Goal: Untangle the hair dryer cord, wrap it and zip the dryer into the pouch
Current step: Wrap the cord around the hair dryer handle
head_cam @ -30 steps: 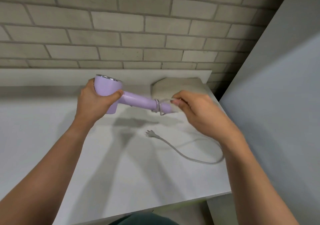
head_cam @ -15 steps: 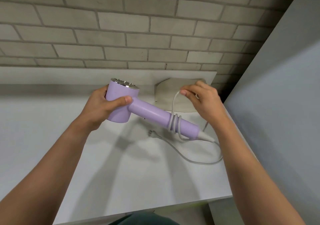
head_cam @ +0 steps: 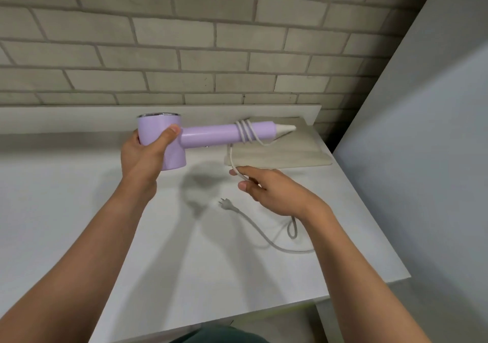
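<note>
Three or four turns of cord [head_cam: 245, 131] are wound round the handle of the lilac hair dryer [head_cam: 211, 136], close to its tapered white end. Left hand [head_cam: 144, 158] is wrapped round the dryer's barrel, holding it up off the white table [head_cam: 105, 224] with the handle pointing right. Right hand [head_cam: 274, 192] sits lower, pinching the cord between thumb and fingers just under the handle. Rest of the cord trails past that wrist onto the table and curves round to the plug [head_cam: 227, 205]. Beige pouch [head_cam: 290, 155] lies flat at the back right corner, behind the handle.
</note>
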Motion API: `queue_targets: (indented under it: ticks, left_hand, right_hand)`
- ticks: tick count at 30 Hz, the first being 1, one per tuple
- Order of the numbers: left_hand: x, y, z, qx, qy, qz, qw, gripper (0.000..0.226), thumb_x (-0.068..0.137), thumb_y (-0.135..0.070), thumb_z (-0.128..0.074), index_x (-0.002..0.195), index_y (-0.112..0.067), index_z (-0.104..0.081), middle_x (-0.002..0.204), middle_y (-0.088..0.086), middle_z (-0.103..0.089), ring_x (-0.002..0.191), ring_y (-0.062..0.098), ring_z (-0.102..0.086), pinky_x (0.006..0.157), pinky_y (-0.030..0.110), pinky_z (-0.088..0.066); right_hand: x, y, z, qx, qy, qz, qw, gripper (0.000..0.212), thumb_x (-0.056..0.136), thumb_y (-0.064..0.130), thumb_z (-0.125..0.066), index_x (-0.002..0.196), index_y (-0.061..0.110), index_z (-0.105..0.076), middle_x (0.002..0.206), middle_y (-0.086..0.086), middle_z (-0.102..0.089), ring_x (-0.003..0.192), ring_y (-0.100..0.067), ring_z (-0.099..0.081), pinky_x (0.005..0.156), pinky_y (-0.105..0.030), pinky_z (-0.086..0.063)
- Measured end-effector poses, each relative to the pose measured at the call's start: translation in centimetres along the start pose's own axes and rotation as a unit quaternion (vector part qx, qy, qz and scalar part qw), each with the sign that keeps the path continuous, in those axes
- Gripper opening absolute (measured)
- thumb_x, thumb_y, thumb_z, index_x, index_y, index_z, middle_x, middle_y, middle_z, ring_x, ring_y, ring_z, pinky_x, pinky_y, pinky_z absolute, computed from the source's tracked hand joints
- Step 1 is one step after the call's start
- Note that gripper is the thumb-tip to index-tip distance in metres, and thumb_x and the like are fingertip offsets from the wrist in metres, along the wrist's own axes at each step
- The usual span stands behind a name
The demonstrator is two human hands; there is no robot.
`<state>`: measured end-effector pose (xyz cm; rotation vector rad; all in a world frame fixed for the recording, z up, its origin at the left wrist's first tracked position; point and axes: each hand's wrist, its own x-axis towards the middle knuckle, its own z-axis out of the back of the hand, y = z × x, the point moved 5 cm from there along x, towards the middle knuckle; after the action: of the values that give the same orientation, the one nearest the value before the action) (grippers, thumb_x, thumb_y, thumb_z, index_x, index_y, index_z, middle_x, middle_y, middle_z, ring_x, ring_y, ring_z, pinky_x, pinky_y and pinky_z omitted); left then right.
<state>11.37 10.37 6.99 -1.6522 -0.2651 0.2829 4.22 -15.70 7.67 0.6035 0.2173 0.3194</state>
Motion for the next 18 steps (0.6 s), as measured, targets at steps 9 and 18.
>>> queue_targets:
  ticks: [9,18]
  left_hand:
    - [0.8,-0.3,1.2,0.165,-0.05,-0.113,0.979,0.062,0.066,-0.054,-0.086,0.114,-0.023,-0.062,0.106,-0.008,-0.069,0.096,0.018,-0.067,0.08,0.036,-0.057]
    - [-0.5,-0.7,-0.3,0.219,0.111,-0.142,0.959,0.053,0.073,-0.035,-0.092,0.116,-0.026,-0.063,0.102,-0.017,-0.07,0.083,-0.008,-0.065,0.067,0.02,-0.049]
  right_hand:
    - [-3.9,2.3,3.6,-0.028,0.018,-0.011,0.999,0.022,0.109,0.037,-0.048,0.122,0.033,-0.065,0.094,0.022,-0.065,0.089,0.004,-0.061,0.076,-0.017,-0.046]
    - [-2.8,3.0,10.4,-0.269,-0.292,0.067,0.915,0.024,0.107,0.041,-0.052,0.116,0.026,-0.069,0.105,0.005,-0.066,0.092,-0.024,-0.064,0.065,-0.041,-0.054]
